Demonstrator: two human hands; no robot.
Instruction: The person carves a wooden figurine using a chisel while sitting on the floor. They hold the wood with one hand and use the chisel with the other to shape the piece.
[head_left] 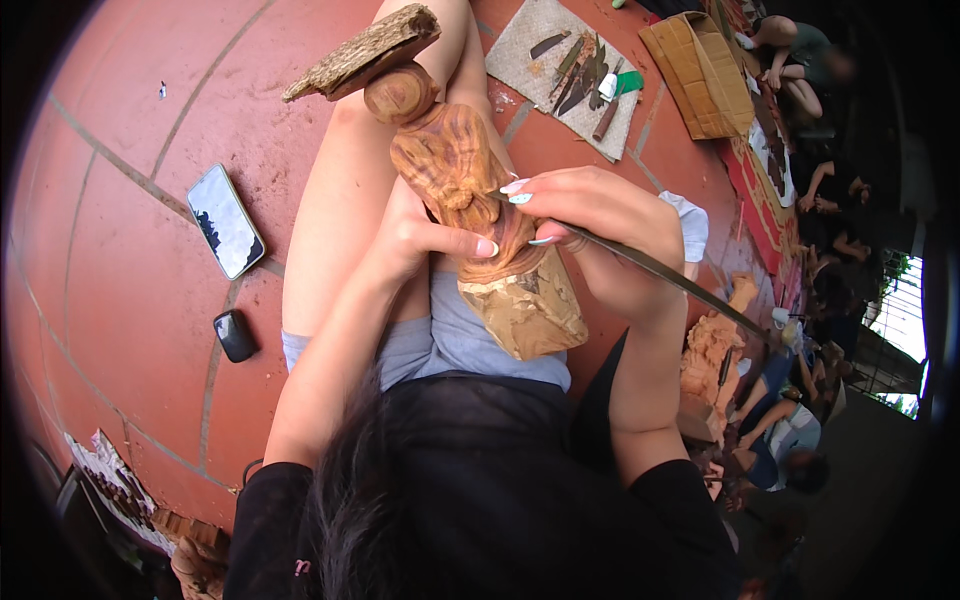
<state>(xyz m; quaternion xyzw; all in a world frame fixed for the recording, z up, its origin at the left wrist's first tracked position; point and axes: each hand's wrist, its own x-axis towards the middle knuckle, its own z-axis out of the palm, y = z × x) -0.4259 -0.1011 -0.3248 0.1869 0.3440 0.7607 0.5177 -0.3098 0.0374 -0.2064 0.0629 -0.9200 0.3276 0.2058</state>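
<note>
A carved wooden figure [450, 150] lies tilted across my lap, with a round head, a broad bark-topped hat [365, 52] and a rough, pale, block-shaped base [528, 305]. My left hand [425, 235] is wrapped round its middle, the thumb pressed on the front and the other fingers hidden behind the wood. In my right hand [590, 215] a long thin metal carving tool [670, 272] is pinched between thumb and fingers. Its tip meets the figure near the carved hands, while the shaft runs back past my wrist.
Several carving blades [585, 75] lie on a pale mat [520, 40] at the far side. A cardboard box [700, 75] stands right of it. On the tiled floor at left are a phone [226, 222] and a small black case [235, 336]. Other people sit at right near a larger carving [712, 350].
</note>
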